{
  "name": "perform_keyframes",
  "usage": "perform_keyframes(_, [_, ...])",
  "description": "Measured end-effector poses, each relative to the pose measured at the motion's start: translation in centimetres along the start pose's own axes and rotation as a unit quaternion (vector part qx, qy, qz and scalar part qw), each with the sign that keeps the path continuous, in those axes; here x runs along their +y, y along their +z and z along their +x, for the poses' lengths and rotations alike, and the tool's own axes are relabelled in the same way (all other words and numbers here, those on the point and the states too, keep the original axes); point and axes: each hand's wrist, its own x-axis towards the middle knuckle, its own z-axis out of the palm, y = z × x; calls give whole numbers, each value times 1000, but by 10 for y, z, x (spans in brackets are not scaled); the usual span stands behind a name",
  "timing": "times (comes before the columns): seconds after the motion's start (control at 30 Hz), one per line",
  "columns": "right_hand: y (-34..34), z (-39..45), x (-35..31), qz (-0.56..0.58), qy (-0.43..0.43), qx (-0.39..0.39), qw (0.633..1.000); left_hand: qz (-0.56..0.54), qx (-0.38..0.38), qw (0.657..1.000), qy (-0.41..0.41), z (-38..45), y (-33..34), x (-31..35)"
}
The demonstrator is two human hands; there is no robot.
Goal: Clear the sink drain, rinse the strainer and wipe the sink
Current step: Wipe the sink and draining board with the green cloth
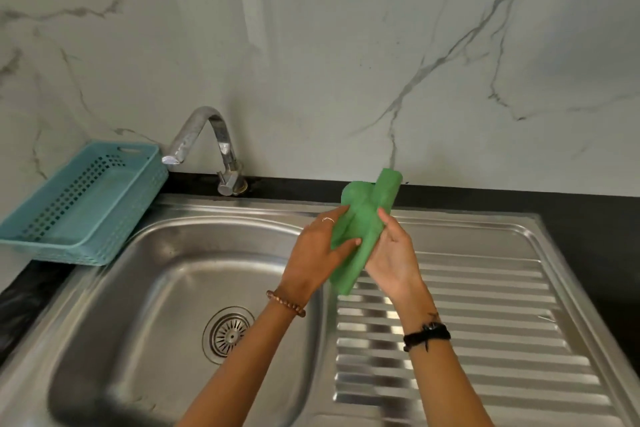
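A green cloth is held up between both hands above the divide between the basin and the drainboard. My left hand grips its left side, thumb across the fabric. My right hand grips its right side. The cloth is bunched and partly rolled, its top end sticking up toward the wall. Below lies the steel sink basin, with the round strainer seated in the drain; my left forearm covers its right edge.
A chrome tap curves over the basin's back left corner. A teal plastic basket sits tilted on the counter at the left. The ribbed drainboard fills the right. A black counter strip runs along the marble wall.
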Motion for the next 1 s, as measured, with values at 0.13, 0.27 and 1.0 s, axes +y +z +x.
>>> perform_keyframes(0.13, [-4, -17, -6, 64, -3, -30, 998, 8, 69, 997, 23, -9, 11, 30])
perform_keyframes(0.27, [-9, -24, -5, 108, 0, -37, 994, 6, 89, 996, -23, -17, 30, 49])
perform_keyframes(1.0, [-73, -43, 18, 75, -84, 166, 980, 34, -309, 937, 159, -23, 30, 60])
